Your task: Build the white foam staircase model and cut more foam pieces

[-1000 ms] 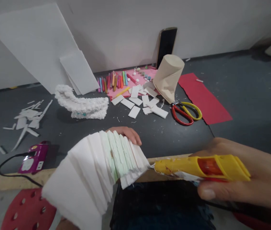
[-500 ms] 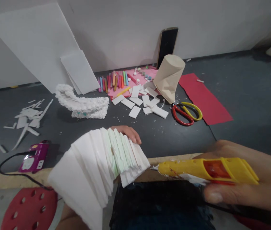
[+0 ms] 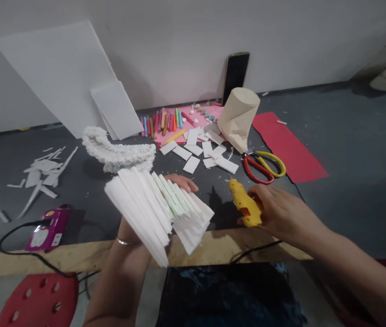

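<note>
My left hand (image 3: 183, 182) is closed around the far side of a fanned stack of white and pale green foam pieces (image 3: 152, 200); most of its fingers are hidden behind the stack. The stack hangs over the table's front edge, curved and layered. To its right, my right hand (image 3: 271, 209) grips a yellow hot glue gun (image 3: 245, 202), its nozzle pointing away from me and apart from the stack. Behind the stack lies a curved, rough white foam piece (image 3: 121, 154). Several small white foam rectangles (image 3: 193, 164) lie scattered beyond my left hand.
Red-and-yellow-handled scissors (image 3: 264, 167) lie beside a beige paper cup (image 3: 238, 116) and red sheet (image 3: 291, 150). Crayons (image 3: 165, 120), a leaning phone (image 3: 236, 75), white boards (image 3: 59, 72), foam scraps (image 3: 42, 170) and a purple box with a cable (image 3: 50, 229) surround the work area.
The glue gun has moved away from the stack, forward and left over the table, and turned to point away. The stack has tilted and shifted, showing more of its layered edges.
</note>
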The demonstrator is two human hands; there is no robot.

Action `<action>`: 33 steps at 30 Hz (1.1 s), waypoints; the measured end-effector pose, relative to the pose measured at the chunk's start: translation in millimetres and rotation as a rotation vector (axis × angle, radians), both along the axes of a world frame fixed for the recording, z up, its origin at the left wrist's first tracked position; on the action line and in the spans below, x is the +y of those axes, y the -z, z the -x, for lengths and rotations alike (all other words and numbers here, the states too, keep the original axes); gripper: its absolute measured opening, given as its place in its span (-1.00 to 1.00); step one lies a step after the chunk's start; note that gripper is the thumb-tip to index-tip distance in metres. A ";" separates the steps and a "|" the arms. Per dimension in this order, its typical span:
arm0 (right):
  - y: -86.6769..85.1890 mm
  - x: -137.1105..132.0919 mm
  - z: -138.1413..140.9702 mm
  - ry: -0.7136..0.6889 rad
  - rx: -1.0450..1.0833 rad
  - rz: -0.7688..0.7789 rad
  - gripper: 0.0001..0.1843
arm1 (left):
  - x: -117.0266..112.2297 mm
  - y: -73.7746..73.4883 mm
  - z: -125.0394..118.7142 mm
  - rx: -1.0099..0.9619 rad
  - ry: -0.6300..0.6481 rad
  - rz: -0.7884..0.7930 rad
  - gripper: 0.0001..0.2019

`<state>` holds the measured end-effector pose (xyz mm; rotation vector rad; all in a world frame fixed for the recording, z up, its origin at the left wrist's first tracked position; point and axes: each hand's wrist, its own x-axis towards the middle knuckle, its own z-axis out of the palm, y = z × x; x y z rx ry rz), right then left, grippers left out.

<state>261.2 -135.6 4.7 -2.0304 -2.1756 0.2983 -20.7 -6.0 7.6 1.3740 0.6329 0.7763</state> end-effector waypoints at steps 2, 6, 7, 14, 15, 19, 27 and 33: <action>14.4 2.8 -1.3 0.004 -0.009 -0.004 -0.61 | 6.0 0.4 3.5 -0.011 0.095 -0.006 -0.45; 13.9 -0.4 -1.8 -0.078 -0.029 -0.101 -0.33 | 11.8 -3.3 3.3 -0.088 0.147 -0.101 -0.44; 8.8 -2.2 0.6 -0.070 -0.013 -0.129 -0.32 | 12.2 -4.0 2.1 -0.091 0.130 -0.112 -0.47; -24.2 5.4 57.3 0.058 0.596 -0.062 -0.58 | 16.3 4.1 -3.1 -0.047 0.066 -0.064 -0.63; -24.5 9.6 66.0 0.091 0.675 -0.055 -0.59 | 16.2 4.7 -3.5 -0.028 0.057 -0.025 -0.65; -19.9 23.9 85.6 0.215 0.884 -0.007 -0.60 | 12.6 2.2 -6.6 0.023 -0.029 0.092 -0.72; -16.0 29.4 87.2 0.283 0.947 -0.064 -0.72 | 13.9 4.1 -12.8 0.016 -0.111 0.161 -0.77; -12.7 31.1 87.7 0.253 0.955 -0.126 -0.76 | 12.2 3.2 -15.6 0.044 -0.135 0.197 -0.75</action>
